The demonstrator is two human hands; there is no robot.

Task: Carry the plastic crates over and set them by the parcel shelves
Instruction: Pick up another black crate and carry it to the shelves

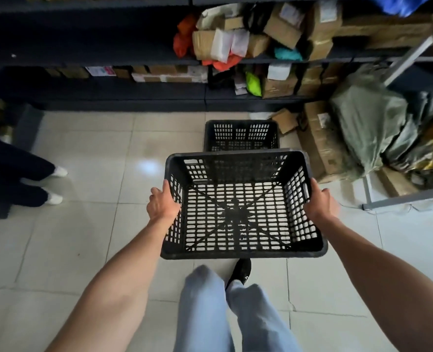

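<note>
Tiled floor (88, 158) before parcel shelves (124, 59). Held crate (243, 207) hangs level, mouth up, long axis running left to right. Left hand (162, 202) and right hand (318, 201) clasp its opposite short walls; second crate (241, 135) stands on the floor beyond.

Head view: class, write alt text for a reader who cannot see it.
Two bare hands, left hand and right hand, hold an empty black crate above a tiled floor. A second crate sits ahead by parcel shelves.
</note>
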